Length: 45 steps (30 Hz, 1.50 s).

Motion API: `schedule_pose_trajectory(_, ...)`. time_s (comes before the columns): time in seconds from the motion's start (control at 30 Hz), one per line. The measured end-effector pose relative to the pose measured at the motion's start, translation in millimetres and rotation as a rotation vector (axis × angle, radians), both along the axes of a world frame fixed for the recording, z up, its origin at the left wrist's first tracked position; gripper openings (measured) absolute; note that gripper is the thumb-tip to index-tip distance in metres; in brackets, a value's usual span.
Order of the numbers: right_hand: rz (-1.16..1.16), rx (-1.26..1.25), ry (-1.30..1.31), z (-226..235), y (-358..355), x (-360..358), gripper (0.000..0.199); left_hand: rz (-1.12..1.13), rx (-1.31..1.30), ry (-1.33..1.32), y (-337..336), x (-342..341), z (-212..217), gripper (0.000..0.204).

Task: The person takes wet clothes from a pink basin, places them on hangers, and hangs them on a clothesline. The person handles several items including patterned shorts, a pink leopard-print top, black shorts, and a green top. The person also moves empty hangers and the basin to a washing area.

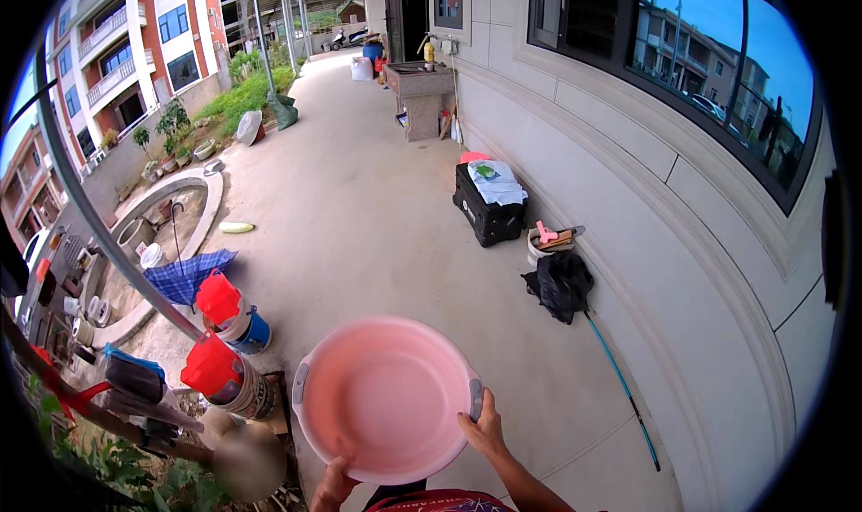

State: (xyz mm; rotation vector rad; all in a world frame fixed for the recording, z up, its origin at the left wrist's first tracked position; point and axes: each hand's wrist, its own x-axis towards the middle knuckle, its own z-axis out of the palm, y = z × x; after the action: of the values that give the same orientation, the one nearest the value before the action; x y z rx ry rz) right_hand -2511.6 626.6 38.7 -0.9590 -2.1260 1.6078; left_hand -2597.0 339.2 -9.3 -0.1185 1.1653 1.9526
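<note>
A large round pink plastic basin (pixel 388 400) with grey handle grips is held out in front of me, its hollow facing up and nothing visible inside. My right hand (pixel 483 429) grips the rim by the grey handle on the right side, thumb over the edge. At the near left part of the rim, my left hand (pixel 335 483) is closed on the basin, its thumb inside and the other fingers hidden beneath.
Two buckets with red bags (pixel 213 366) stand left, beside a blue umbrella (pixel 193 274). Along the right wall are a black case (pixel 489 209), a black bag (pixel 562 286) and a thin green pole (pixel 621 377). A stone sink (pixel 418 81) stands farther off.
</note>
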Motion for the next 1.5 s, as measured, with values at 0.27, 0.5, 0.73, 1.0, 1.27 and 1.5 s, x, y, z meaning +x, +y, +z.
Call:
schedule_pose_trajectory(0.27,-0.200,0.206,0.092,11.8,116.8,-127.7,0.060,-0.212,-0.100,0.080,138.0,-184.4,32.9,0.060)
schedule_pose_trajectory(0.5,-0.390,0.113,0.234,3.1,208.7,-230.6,0.049,-0.380,-0.212,0.187,252.8,-329.8,23.1,0.069)
schedule_pose_trajectory(0.73,-0.169,0.114,0.160,10.8,333.0,-410.4,0.047,-0.165,-0.177,0.145,352.0,-455.4,48.8,0.069)
schedule_pose_trajectory(1.0,0.207,0.180,0.129,34.1,420.7,-643.5,0.057,0.148,-0.099,0.136,400.2,-603.7,27.8,0.064)
schedule_pose_trajectory(1.27,0.076,0.132,0.182,11.5,479.9,-824.7,0.061,0.043,-0.167,0.212,473.0,-823.7,33.3,0.067)
schedule_pose_trajectory(1.5,-0.180,0.157,0.173,23.8,550.8,-949.8,0.061,-0.255,-0.127,0.216,565.1,-1007.5,47.5,0.079)
